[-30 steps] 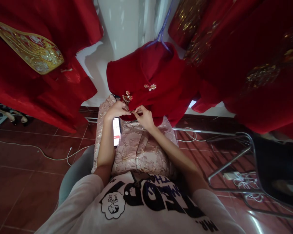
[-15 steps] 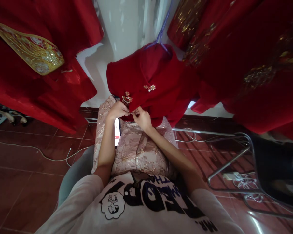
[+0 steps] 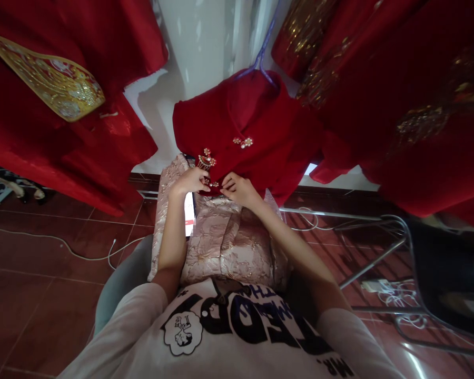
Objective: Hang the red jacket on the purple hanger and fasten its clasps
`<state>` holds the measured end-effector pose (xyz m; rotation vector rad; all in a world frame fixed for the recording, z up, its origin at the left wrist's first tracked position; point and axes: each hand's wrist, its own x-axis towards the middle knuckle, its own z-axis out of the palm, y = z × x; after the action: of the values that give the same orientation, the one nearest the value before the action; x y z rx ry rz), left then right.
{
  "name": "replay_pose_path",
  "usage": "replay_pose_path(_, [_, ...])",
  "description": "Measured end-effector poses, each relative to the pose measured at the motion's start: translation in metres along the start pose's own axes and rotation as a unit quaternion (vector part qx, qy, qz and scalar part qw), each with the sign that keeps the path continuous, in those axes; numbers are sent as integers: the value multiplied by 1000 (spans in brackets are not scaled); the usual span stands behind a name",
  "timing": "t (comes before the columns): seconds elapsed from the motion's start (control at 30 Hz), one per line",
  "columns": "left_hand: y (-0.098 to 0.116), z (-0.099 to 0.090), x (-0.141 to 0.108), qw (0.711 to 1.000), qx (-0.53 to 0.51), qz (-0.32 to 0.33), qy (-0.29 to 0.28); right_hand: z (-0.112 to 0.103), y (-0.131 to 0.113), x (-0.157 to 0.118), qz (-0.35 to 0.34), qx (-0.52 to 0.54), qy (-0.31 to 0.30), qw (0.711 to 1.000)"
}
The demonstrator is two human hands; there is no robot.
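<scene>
A red velvety garment (image 3: 276, 137) hangs from a purple hanger (image 3: 259, 60), its lower part lying over the pink brocade cloth (image 3: 237, 247) on my lap. Pearl-and-gold flower ornaments (image 3: 243, 142) sit on its front opening, with a fringed one (image 3: 206, 159) lower on the left. My left hand (image 3: 190, 180) is closed, pinching the garment beside the lowest flower ornament (image 3: 212, 184). Just right of that ornament, my right hand (image 3: 239, 189) has its fingers bent and its thumb and fingertips together over the cloth. Whatever they pinch is too small to make out.
Red gowns with gold embroidery hang at left (image 3: 71, 89) and right (image 3: 418, 121). A lit phone (image 3: 189, 216) lies by my left forearm. To the right stands a metal-framed black chair (image 3: 438, 263), with bundled white cables (image 3: 398, 292) below. Another cable (image 3: 75, 256) crosses the tiled floor.
My hands have moved apart: the right has shifted slightly right, off the lowest flower ornament, which now shows between them. My left hand has stayed nearly in place.
</scene>
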<state>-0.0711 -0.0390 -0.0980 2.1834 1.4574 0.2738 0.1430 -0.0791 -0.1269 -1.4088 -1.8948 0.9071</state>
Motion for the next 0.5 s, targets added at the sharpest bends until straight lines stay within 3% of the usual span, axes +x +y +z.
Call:
replay_pose_path(0.1, [2,3,2,998,39,15,35,-21,-1,-7,-9,21,-47,999])
replay_pose_path(0.3, [2,10,9,996,59,41,54,-58,-10,-15,-66,50,-114,990])
replay_pose_path(0.5, [14,6,4,990,78,70,90,-82,-18,-23,-79,80,-101,989])
